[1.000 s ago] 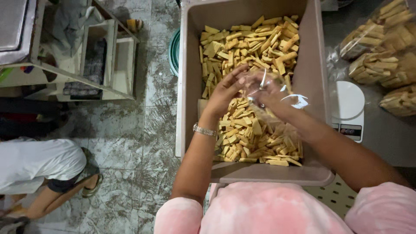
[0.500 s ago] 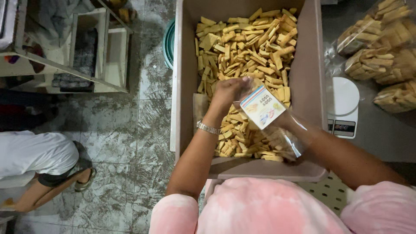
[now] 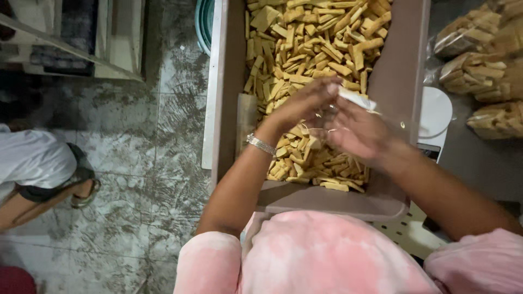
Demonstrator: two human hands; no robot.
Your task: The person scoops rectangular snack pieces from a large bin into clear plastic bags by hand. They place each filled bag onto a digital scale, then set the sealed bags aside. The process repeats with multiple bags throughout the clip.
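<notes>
A large brown bin (image 3: 399, 76) holds a heap of golden stick-shaped snacks (image 3: 310, 49). Over its near half, my left hand (image 3: 302, 103) and my right hand (image 3: 357, 130) come together on a clear plastic bag with a white label (image 3: 357, 99). The left fingers pinch the bag's upper edge by the label, and the right hand cups it from the side. A silver bracelet (image 3: 260, 144) sits on my left wrist. Most of the bag is hidden between the hands and blurred.
Filled clear bags of the same snacks (image 3: 485, 71) lie at the right beside a white kitchen scale (image 3: 433, 114). A teal bucket rim (image 3: 204, 22) shows left of the bin. Another person's leg and sandal (image 3: 81, 190) rest on the grey floor at far left.
The bag, held flat with its label facing up half a second ago, is now turned edge-on between both hands. The view has shifted so the bin sits higher and nearer.
</notes>
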